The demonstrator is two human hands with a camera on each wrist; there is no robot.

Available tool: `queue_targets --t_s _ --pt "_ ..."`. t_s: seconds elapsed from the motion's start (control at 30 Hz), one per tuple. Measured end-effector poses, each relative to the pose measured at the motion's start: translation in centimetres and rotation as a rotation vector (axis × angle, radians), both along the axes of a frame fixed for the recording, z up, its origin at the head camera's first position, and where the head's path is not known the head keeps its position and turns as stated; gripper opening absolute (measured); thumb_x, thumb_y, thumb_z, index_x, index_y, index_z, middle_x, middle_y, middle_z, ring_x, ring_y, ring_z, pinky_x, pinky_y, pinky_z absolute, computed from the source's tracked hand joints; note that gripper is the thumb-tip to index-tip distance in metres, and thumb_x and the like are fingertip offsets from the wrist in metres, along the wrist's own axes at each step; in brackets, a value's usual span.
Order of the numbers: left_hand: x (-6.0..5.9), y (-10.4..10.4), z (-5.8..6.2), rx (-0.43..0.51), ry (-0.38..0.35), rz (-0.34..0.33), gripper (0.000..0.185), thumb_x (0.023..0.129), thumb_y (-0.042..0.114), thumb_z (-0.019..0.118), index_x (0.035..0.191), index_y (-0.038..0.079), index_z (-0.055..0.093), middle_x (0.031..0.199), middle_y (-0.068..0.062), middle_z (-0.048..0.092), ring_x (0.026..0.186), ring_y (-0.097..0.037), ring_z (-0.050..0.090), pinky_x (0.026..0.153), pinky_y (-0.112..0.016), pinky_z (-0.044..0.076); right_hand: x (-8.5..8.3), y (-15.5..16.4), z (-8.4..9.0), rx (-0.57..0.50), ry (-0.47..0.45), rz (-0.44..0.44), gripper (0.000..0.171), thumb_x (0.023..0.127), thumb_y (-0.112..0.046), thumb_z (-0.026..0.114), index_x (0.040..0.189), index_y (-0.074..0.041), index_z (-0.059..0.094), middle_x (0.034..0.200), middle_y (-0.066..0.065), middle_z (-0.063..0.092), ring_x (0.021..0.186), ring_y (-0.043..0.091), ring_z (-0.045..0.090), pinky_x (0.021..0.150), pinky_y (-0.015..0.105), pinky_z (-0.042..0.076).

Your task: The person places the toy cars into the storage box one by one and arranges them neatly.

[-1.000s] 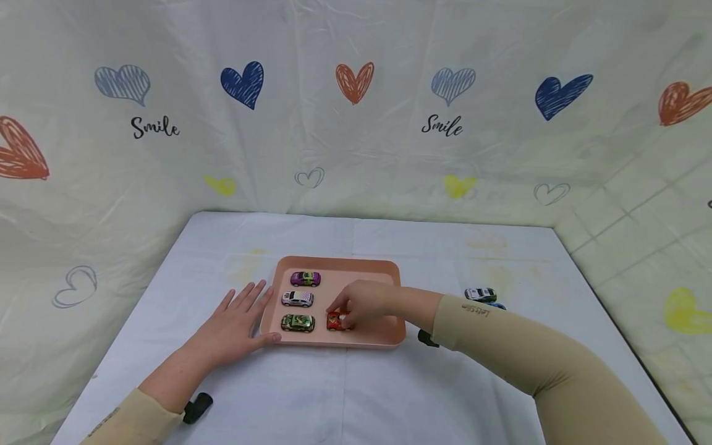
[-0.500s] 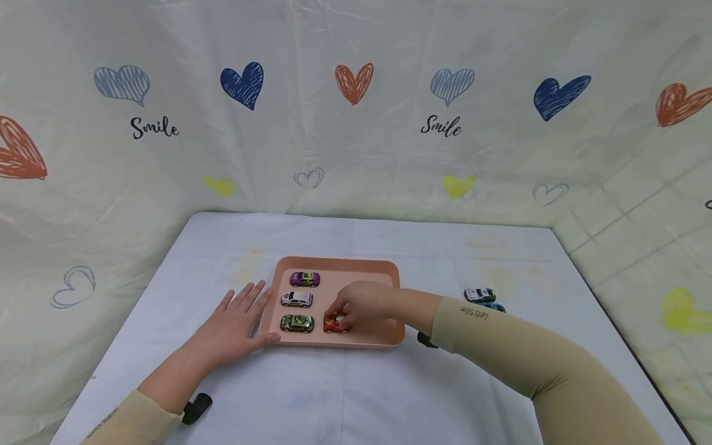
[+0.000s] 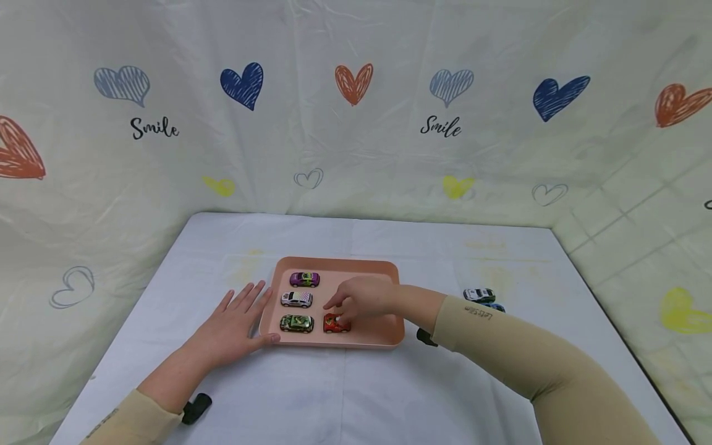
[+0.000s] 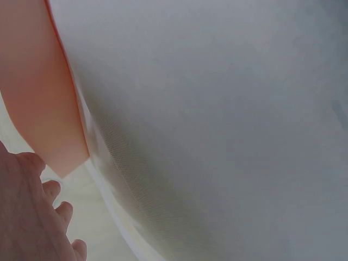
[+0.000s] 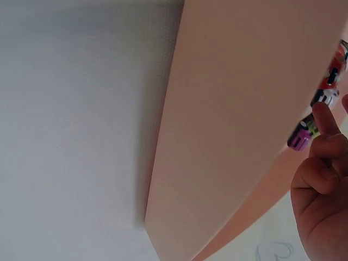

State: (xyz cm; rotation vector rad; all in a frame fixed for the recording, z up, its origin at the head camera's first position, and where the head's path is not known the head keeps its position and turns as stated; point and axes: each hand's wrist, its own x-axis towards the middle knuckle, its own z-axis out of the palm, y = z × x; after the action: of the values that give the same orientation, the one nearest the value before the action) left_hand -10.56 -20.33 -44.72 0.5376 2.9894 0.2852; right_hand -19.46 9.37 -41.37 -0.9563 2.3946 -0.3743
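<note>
My left hand lies spread against the left side of the pink tray, thumb at its near left corner; in the left wrist view its fingertips are beside the tray's wall. A red toy car sits in the tray's near row, right of a green patterned toy car. Just above the red car is my right hand, its fingers lifted off, the thumb overlapping the car in this view. Behind the green one stand a white toy car and a purple toy car.
To the right of the tray, on the white-covered table, a white and black toy car stands beside a blue toy car, partly hidden by the right sleeve. A heart-printed sheet hangs behind.
The red car has slid slightly left, towards the green one. My right hand has let go of it and risen a little. My left hand has stayed in place.
</note>
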Motion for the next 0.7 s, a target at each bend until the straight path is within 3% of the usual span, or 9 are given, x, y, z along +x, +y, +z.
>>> queue_targets --t_s 0.27,0.47,0.7 --pt "0.0 0.0 0.1 0.001 -0.001 0.000 0.099 0.086 0.075 0.053 0.158 0.011 0.027 0.164 -0.012 0.021 0.150 -0.036 0.017 0.120 -0.058 0.010 -0.2 1.1 1.1 -0.059 0.015 0.019 0.033 0.093 -0.033 0.071 0.126 -0.029 0.071 0.115 -0.011 0.068 0.106 0.006 0.060 0.091 0.028 0.051" --pt "0.0 0.0 0.0 -0.006 -0.002 0.001 0.101 0.085 0.078 0.050 0.158 0.011 0.026 0.163 -0.013 0.021 0.150 -0.036 0.017 0.120 -0.058 0.010 -0.6 2.6 2.0 -0.100 0.076 0.044 0.039 0.090 -0.030 0.075 0.128 -0.025 0.070 0.114 -0.005 0.069 0.104 0.015 0.061 0.086 0.033 0.050" --pt "0.0 0.1 0.1 -0.004 -0.002 -0.001 0.102 0.085 0.079 0.047 0.158 0.011 0.027 0.163 -0.013 0.021 0.150 -0.036 0.017 0.120 -0.058 0.011 -1.2 4.7 2.5 -0.135 0.053 -0.046 0.041 0.088 -0.028 0.077 0.128 -0.024 0.069 0.117 -0.001 0.068 0.108 0.019 0.059 0.090 0.036 0.049"
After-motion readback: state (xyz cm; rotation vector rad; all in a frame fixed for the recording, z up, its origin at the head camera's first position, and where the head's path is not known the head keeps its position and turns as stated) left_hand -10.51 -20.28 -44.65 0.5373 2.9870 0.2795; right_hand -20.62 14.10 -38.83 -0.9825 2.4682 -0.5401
